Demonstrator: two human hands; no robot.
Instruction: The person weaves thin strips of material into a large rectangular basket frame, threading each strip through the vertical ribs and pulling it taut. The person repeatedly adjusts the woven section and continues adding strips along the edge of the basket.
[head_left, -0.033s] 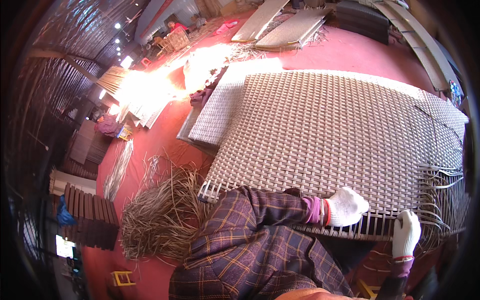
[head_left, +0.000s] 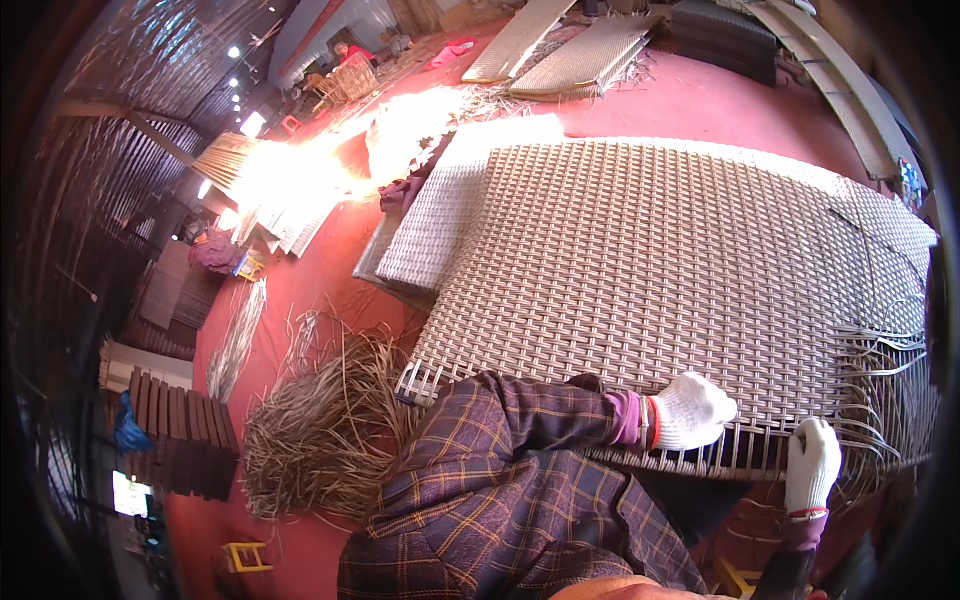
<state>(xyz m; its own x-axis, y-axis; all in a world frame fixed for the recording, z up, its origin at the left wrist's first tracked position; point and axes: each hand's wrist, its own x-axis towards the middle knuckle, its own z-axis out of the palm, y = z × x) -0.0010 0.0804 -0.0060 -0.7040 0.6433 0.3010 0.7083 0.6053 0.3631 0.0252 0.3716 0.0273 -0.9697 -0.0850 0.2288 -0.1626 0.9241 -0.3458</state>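
Hands [head_left: 694,411] [head_left: 813,466], white-gloved, at near edge of woven panel [head_left: 650,260]; loose strands [head_left: 884,385] rightward.

The floor [head_left: 700,110] is red. On its near left lies a big heap of dull straw-coloured strips [head_left: 320,440], with a thinner, paler bundle [head_left: 238,342] stretched out farther left. A small yellow stool [head_left: 234,558] stands in front of the heap. At the far side, two long woven panels [head_left: 585,62] lie side by side near a pink cloth [head_left: 452,54]. What bears the large woven sheet [head_left: 640,270] is hidden.
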